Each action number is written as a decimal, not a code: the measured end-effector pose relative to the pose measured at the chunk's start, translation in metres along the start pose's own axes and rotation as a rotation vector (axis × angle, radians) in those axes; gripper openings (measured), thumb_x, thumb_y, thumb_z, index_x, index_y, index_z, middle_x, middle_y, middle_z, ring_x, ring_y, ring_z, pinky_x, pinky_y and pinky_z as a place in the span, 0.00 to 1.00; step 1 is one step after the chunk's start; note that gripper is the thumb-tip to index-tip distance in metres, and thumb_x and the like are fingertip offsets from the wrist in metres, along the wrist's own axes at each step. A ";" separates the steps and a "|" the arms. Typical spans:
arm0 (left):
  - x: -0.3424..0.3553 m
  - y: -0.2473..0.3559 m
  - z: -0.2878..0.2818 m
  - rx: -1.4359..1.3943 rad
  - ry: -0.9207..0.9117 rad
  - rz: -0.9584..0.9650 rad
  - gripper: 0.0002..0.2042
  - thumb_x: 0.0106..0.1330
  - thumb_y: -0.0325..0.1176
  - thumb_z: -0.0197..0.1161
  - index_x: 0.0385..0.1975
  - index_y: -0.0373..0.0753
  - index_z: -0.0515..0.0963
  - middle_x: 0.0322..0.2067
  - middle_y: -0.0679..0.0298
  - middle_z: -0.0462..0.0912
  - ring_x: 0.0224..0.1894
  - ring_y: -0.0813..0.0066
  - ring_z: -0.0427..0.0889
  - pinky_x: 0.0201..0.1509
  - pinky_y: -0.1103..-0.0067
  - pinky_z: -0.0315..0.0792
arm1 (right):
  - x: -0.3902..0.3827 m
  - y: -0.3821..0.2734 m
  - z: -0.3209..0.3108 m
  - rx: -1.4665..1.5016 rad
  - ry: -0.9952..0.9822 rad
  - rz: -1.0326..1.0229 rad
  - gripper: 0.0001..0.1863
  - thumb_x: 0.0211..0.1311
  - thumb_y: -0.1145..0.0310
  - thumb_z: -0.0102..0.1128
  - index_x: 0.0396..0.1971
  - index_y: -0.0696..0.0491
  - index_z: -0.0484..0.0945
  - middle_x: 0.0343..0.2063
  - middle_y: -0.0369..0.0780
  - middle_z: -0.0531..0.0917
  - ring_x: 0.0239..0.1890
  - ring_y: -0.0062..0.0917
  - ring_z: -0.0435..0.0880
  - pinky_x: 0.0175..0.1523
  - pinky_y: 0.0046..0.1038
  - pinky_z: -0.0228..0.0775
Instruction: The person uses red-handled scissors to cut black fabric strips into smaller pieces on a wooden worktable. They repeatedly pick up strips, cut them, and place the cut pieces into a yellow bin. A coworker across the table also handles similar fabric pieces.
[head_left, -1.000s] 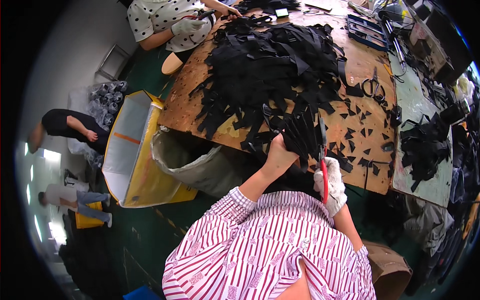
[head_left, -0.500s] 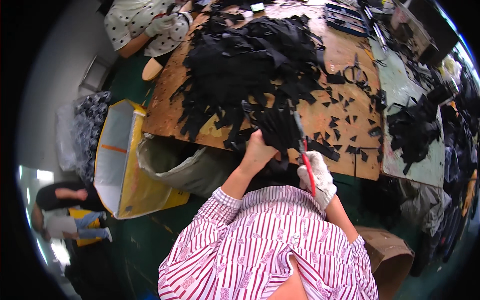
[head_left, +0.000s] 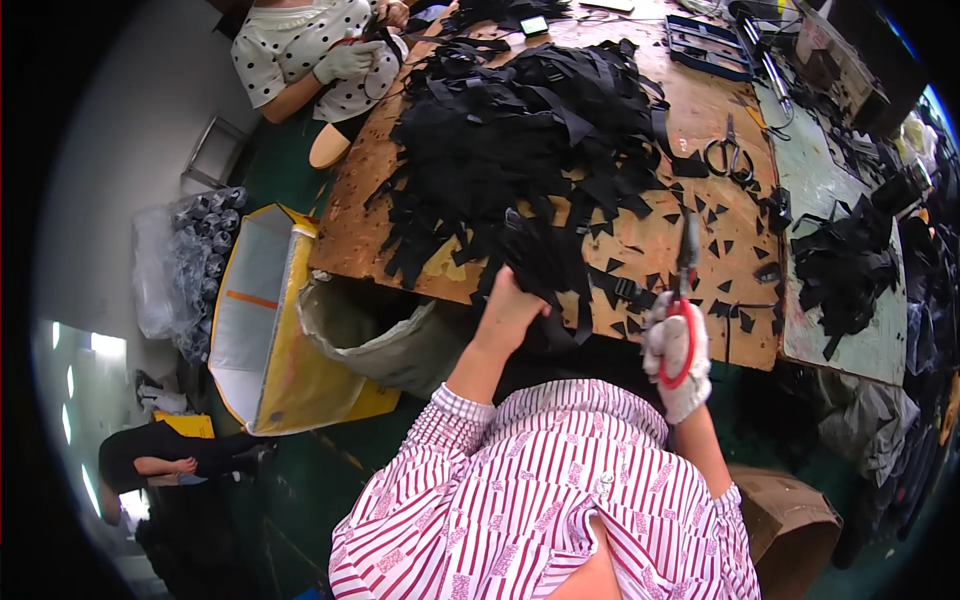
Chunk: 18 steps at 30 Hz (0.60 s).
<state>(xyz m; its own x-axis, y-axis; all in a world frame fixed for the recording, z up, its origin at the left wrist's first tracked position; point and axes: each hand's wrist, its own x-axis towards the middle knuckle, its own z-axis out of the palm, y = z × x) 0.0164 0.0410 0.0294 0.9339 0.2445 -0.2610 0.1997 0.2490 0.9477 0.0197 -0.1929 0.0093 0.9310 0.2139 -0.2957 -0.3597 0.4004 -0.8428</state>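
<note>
My bare left hand [head_left: 510, 312] is closed around a bundle of black webbing straps [head_left: 543, 258] at the near edge of the wooden table [head_left: 350, 232]. In my right hand [head_left: 690, 395], which wears a white glove, is a pair of scissors [head_left: 688, 255] with red handles. Their blades point away from me, to the right of the bundle and apart from it. A large heap of black strips [head_left: 500, 130] covers the middle of the table beyond my left hand. Small black offcuts [head_left: 712, 245] lie scattered on the right side.
Dark-handled scissors [head_left: 729, 155] and a blue tray [head_left: 708, 48] lie farther right. Below the table's left edge stand a pale sack [head_left: 340, 335] and a yellow container [head_left: 275, 390]. A co-worker [head_left: 300, 60] in a dotted top holds something at the far left. A cardboard box [head_left: 790, 510] stands lower right.
The scissors in my right hand have moved right, away from the bundle of webbing straps. My left hand still grips the bundle, whose far ends have shifted slightly.
</note>
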 end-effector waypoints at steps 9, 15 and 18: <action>0.009 0.080 -0.078 -0.843 -0.277 0.165 0.06 0.62 0.32 0.59 0.31 0.37 0.74 0.22 0.66 0.73 0.31 0.70 0.75 0.46 0.72 0.73 | -0.011 0.005 0.005 -0.004 0.033 -0.100 0.31 0.51 0.39 0.59 0.36 0.54 0.66 0.15 0.31 0.67 0.07 0.13 0.62 0.10 0.13 0.53; 0.008 0.078 -0.082 -0.592 -0.063 0.348 0.09 0.55 0.23 0.63 0.33 0.42 0.72 0.23 0.71 0.67 0.27 0.79 0.69 0.43 0.76 0.70 | -0.009 0.006 0.004 -0.042 -0.057 -0.067 0.27 0.55 0.45 0.58 0.38 0.55 0.65 0.17 0.32 0.67 0.08 0.13 0.62 0.10 0.14 0.54; 0.017 0.071 -0.094 -0.477 -0.024 0.419 0.13 0.50 0.20 0.62 0.34 0.43 0.71 0.22 0.72 0.66 0.27 0.82 0.68 0.40 0.79 0.68 | -0.013 0.007 0.003 -0.052 -0.042 -0.051 0.24 0.57 0.51 0.57 0.39 0.55 0.65 0.19 0.33 0.67 0.10 0.12 0.63 0.10 0.15 0.56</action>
<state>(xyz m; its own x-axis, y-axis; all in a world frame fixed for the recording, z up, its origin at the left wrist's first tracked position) 0.0189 0.1506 0.0754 0.9116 0.3919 0.1239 -0.3332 0.5282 0.7810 0.0054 -0.1900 0.0090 0.9443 0.2320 -0.2334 -0.3070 0.3652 -0.8788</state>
